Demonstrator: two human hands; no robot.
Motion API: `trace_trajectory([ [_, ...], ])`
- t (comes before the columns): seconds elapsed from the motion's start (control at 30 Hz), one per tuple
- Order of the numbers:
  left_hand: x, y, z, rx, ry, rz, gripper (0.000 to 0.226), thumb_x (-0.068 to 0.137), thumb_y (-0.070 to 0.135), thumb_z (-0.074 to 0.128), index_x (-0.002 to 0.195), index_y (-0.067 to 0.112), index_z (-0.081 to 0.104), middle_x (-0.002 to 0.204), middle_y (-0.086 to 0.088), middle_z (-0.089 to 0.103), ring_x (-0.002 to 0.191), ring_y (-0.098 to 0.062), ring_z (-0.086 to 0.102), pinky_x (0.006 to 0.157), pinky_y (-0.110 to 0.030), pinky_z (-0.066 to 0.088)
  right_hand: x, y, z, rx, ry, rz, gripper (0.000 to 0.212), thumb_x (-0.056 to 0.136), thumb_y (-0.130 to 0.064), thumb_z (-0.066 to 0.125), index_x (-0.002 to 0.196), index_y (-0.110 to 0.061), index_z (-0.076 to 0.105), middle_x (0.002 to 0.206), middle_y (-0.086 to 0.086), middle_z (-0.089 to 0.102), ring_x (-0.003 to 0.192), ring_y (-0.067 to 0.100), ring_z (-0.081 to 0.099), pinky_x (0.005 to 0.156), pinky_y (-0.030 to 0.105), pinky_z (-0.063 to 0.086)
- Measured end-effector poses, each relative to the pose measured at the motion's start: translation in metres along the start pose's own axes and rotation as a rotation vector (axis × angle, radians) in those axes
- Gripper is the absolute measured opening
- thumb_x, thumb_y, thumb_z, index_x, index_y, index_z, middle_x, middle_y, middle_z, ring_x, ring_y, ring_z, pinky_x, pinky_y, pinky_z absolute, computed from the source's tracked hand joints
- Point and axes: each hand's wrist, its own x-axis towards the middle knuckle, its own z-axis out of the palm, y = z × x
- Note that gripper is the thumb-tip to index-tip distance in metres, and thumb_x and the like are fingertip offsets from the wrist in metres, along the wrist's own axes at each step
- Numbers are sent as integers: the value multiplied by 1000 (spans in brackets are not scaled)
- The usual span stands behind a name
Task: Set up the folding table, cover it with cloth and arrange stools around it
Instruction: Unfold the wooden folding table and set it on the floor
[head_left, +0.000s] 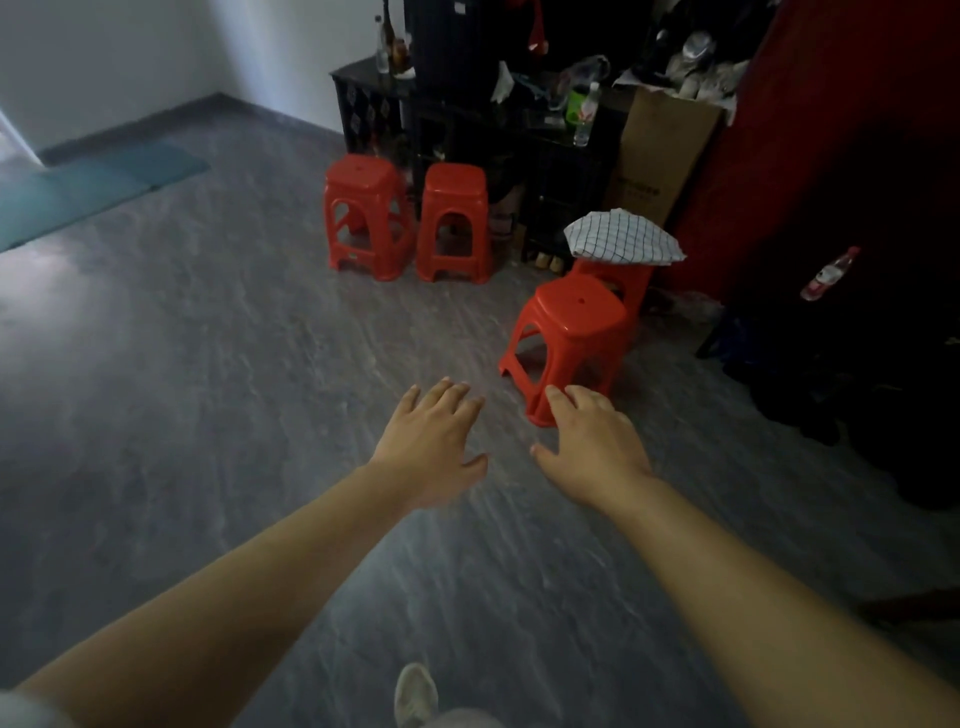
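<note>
Hands (434, 441) (592, 447) empty, rear stool (615, 278) under cloth (623, 236).

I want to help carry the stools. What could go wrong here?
The near stool stands close to the back stool, which carries the folded cloth. Lifting the near one carelessly might bump it and drop the cloth on the floor. Swinging a stool could also hit a bottle on the cabinet.

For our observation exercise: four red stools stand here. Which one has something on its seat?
The rightmost stool, just behind the nearest stool: a folded checked cloth lies on it. The other three seats are bare.
</note>
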Motion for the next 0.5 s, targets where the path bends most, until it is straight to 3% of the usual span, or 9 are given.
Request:
trace_trajectory([
  [0.23,26,-32,-1,-49,1,-55,81,91,62,46,159,26,21,168,-1,18,156,-22,7,126,-49,8,46,-20,6,-18,-27,-71,81,93,-53,57,158,-19,24,158,8,33,145,27,30,114,41,34],
  [0.5,44,-64,25,-56,-102,-266,83,93,64,45,160,23,20,168,-3,17,156,-23,7,126,-51,8,115,-40,44,-1,-148,-273,83,91,-52,58,159,-19,22,161,10,30,148,28,27,118,41,29],
])
